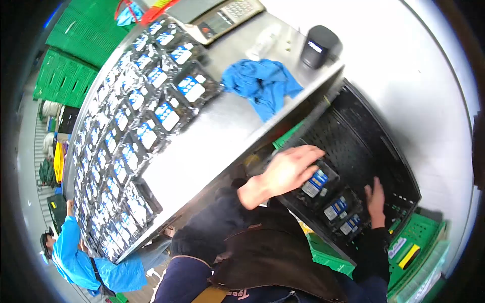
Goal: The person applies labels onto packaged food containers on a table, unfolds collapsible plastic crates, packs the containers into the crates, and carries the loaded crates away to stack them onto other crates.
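Note:
My left hand point(289, 170) reaches over the near left side of a black plastic crate point(371, 134), its fingers stretched out and touching the upper edge of a dark, film-wrapped pack point(315, 183). That pack has a blue and white label and lies in the crate. Beside it, further along the row, are a second labelled pack point(335, 208) and a third pack point(350, 224). My right hand point(375, 203) is inside the crate near its right wall, fingers apart and a little blurred, with nothing in it. A small gap separates it from the packs.
A metal table point(202, 139) carries many similar wrapped packs point(166, 115), a blue cloth point(262, 83), a dark cylindrical device point(319, 46) and a scale point(227, 20). Green crates point(417, 247) stand under the black one. A co-worker in a blue gown point(76, 257) stands at the table's far left.

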Motion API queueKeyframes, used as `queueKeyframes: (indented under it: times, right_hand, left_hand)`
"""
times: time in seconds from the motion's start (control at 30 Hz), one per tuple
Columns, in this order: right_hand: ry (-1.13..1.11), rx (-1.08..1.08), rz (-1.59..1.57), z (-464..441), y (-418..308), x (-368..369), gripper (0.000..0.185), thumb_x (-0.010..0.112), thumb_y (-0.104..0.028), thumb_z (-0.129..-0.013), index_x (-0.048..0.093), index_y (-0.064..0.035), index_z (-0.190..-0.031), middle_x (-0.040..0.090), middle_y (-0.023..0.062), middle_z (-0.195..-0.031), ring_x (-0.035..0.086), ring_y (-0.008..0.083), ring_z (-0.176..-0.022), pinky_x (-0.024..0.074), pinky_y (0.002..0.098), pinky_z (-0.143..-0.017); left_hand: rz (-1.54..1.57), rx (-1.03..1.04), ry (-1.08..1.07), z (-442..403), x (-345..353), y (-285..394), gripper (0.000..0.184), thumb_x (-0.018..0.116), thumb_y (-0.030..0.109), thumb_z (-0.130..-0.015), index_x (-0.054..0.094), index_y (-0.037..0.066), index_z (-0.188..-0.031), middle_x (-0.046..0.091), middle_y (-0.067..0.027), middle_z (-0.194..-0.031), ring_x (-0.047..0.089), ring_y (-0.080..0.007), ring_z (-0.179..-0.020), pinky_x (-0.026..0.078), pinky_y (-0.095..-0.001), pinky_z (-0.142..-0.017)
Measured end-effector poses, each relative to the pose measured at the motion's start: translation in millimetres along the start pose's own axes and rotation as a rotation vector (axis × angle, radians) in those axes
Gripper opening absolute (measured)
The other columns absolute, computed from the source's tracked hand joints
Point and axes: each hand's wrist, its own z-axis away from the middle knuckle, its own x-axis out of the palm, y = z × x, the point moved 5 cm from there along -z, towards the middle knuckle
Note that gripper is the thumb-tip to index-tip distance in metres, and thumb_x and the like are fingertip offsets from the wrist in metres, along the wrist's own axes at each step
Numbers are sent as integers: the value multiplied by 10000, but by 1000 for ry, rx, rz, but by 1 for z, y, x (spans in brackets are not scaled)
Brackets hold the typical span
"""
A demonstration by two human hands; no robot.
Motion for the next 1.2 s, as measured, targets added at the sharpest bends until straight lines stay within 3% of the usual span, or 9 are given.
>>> queueKeyframes:
  times: [0.13,0.2,0.33,0.47,0.67,0.9,1.0,1.1,1.2]
  right_hand:
    - [226,-196,-552,-61,-206,-81,317,597,-56,-885,559,2,-1195,621,148,-1142,624,236,-1012,474,332,-889]
    - [188,-483,-484,-73,-326,-88,305,637,-55,-827,601,-14,-1126,625,142,-1106,616,276,-983,477,355,-880]
    - [104,-1201,-335,-82,-524,-32,396,695,-93,-762,597,-98,-1146,555,99,-1207,536,296,-1117,437,398,-944]
    - [125,-1427,-108,-106,-624,67,350,625,-94,-762,584,-118,-1108,553,83,-1086,542,261,-1012,445,363,-859]
    - [206,-1542,67,-119,-659,94,209,565,-121,-758,579,-138,-965,511,40,-854,525,210,-852,422,328,-708]
    - [221,-1579,-11,-124,-675,100,129,560,-101,-761,568,-133,-886,510,58,-791,555,228,-797,451,361,-660]
    - [159,-1463,-150,-116,-678,63,135,561,-101,-786,570,-131,-917,528,66,-818,576,246,-836,476,392,-679]
    - [-129,-1321,-345,-111,-655,-21,110,610,-109,-795,576,-88,-897,553,128,-761,588,354,-733,455,441,-630]
    - [-348,-1169,-630,-90,-581,-127,127,636,-114,-792,547,-26,-808,534,138,-635,554,298,-602,408,397,-571]
  left_hand:
    - [-234,-343,596,107,-132,-55,362,694,-46,-762,594,27,-1102,628,-100,-1013,621,-227,-924,505,-314,-787]
    - [-533,-544,700,185,-186,-96,413,685,-37,-748,578,57,-1135,555,-154,-1175,533,-303,-1107,428,-369,-947]
    - [-1218,-980,429,302,-236,-137,712,725,98,-717,450,196,-1366,328,-187,-1434,284,-403,-1340,284,-536,-1042]
    - [-1090,-1147,207,323,-245,-146,749,705,193,-751,380,232,-1425,346,-176,-1445,288,-378,-1356,238,-550,-1067]
    - [-1185,-978,358,330,-276,-156,504,676,156,-742,546,175,-1229,531,-121,-1133,494,-302,-1096,390,-439,-922]
    - [-1162,-640,233,322,-296,-182,84,545,96,-762,549,118,-843,465,-63,-784,514,-251,-771,425,-372,-640]
    - [-953,-544,308,315,-312,-171,180,595,-31,-693,580,84,-830,474,-94,-743,533,-309,-700,440,-427,-580]
    - [-781,-450,427,279,-334,-126,199,583,-86,-687,628,29,-843,599,-126,-770,564,-267,-632,461,-328,-571]
    - [-452,-838,417,255,-334,-69,156,566,-105,-682,590,3,-791,552,-24,-709,523,-108,-638,411,-248,-560]
